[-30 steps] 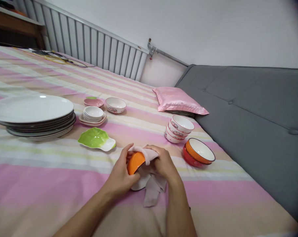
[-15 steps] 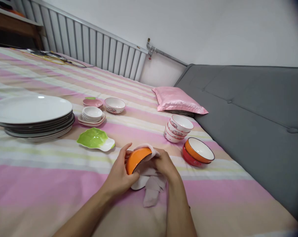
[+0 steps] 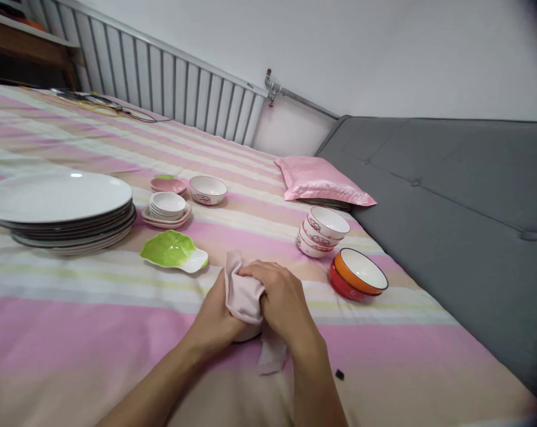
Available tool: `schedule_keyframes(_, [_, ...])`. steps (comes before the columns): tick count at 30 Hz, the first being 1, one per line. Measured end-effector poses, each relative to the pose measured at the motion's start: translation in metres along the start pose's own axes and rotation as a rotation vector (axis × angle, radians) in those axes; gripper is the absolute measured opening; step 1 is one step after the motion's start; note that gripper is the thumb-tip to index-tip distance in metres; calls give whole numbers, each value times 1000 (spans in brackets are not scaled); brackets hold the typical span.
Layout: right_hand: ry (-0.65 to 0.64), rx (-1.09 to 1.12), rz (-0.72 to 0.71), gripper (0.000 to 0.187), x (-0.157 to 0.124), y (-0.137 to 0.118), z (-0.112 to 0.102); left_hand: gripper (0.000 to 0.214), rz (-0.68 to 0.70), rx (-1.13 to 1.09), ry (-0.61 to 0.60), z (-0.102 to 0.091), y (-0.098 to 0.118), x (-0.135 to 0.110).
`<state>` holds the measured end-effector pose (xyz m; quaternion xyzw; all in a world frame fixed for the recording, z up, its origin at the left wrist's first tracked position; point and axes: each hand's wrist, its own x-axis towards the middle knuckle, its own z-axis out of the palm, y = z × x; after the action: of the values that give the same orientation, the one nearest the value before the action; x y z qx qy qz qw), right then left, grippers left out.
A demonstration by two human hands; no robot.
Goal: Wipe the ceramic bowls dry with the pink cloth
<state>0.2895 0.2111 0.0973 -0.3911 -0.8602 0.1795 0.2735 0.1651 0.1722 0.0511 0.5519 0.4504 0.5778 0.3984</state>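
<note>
Compared with half a second ago, the right hand (image 3: 284, 302) and the cloth (image 3: 244, 299) sit further toward nine o'clock, hiding the bowl in hand, whose orange side showed then. Reading the clock from the hands, the plates (image 3: 59, 210) lie at ten o'clock, the green dish (image 3: 168, 249) nearer on that same hour, and a lone patterned bowl (image 3: 207, 191) at eleven. At the centre, the left hand (image 3: 215, 314) is under the cloth, its fingers out of sight; their spread and grip I cannot tell. The right fingers are curled and clamped on the cloth. A white rim (image 3: 249, 335) peeks out at six; whose it is stays unclear. This looks like wiping, and the next stroke seems to need a steady left-hand hold. Stacked bowls (image 3: 322, 234) stand at half past one, an orange bowl (image 3: 360, 271) upon a red bowl (image 3: 344, 287) at half past two.
</note>
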Motion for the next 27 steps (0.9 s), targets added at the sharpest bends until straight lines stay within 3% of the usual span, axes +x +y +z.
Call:
schedule_keyframes(7, [7,100,116,44,4,30,6,52,-84,67,17,-1,-6,1])
schedule_keyframes(12, [20,263,155,41,5,55,15,74,-156,63,43,-5,-17,2])
schedule_keyframes(17, [-5,410,179,43,6,75,25,77,-202,72,58,-5,-17,3])
schedule_keyframes(27, [-81,312,307,25,0,92,31,72,-328,61,162,-5,-17,4])
